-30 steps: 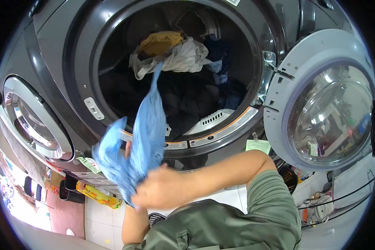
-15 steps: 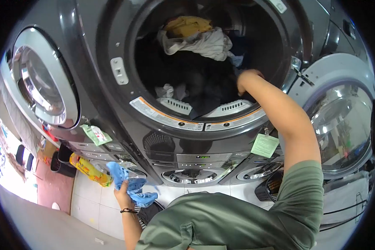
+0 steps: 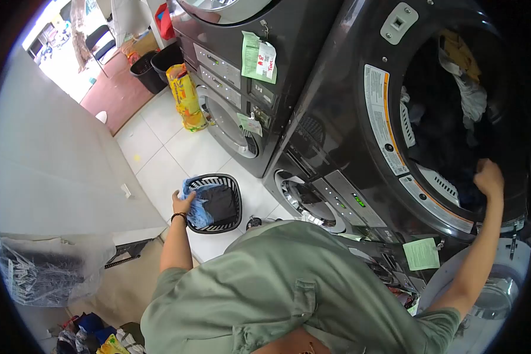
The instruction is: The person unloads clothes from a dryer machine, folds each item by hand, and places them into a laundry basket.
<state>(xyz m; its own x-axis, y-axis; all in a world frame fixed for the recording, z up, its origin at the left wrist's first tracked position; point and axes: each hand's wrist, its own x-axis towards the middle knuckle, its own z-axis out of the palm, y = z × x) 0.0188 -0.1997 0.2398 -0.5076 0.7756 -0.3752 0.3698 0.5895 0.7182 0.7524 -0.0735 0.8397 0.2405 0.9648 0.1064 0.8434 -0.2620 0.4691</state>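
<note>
A blue patterned cloth [image 3: 198, 207] lies over the left side of a black laundry basket [image 3: 238, 203], beside a dark folded garment [image 3: 219, 204]. My left hand [image 3: 184, 203] is at the basket's left edge, against the cloth, with thumb and fingers apart. Inside the open dryer drum [image 3: 420, 187], dark clothes lie in shadow, with a white garment [image 3: 473, 100] and a mustard-yellow one [image 3: 459, 54] above them. At the drum's mouth my right hand [image 3: 488, 177] is closed, fingers curled in by the dark clothes; what it grips is hard to make out.
The dryer door [image 3: 501, 295] hangs open at the lower right. More machines [image 3: 230, 124] stand to the left, with a yellow bag [image 3: 184, 97] and black bins [image 3: 168, 62] past them. A clear plastic bag of hangers [image 3: 47, 271] and a clothes pile [image 3: 97, 337] are at lower left.
The view has turned left and down. My left hand has brought the blue cloth from the air down into the basket and its fingers have spread. The right hand remains at the drum.
</note>
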